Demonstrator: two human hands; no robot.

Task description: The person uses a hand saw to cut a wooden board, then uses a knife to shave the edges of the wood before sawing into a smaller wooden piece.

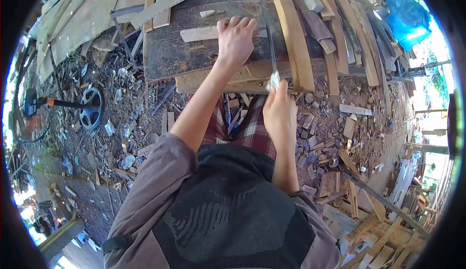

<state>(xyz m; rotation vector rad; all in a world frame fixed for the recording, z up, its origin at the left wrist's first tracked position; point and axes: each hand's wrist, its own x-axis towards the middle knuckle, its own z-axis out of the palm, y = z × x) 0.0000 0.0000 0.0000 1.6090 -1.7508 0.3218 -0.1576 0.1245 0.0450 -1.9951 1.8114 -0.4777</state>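
My left hand (236, 42) is closed over a short, pale wooden strip (199, 34) and presses it onto the dark, worn bench top (170, 58). The strip lies crosswise, sticking out on both sides of the hand. In my right hand (281, 111) is a saw (271, 41), its handle end wrapped in something whitish. Its long, thin blade points away from me, seen nearly edge-on, at the strip's right end. The teeth are too small to make out. A small pale offcut (207, 13) rests beyond the strip.
A long plank (292, 41) lies just right of the blade, with more boards stacked beyond it. Another loose board (162, 9) is at the bench's left. Wood scraps litter the ground. A spoked wheel (91, 109) stands left; a blue plastic sheet (407, 19) hangs upper right.
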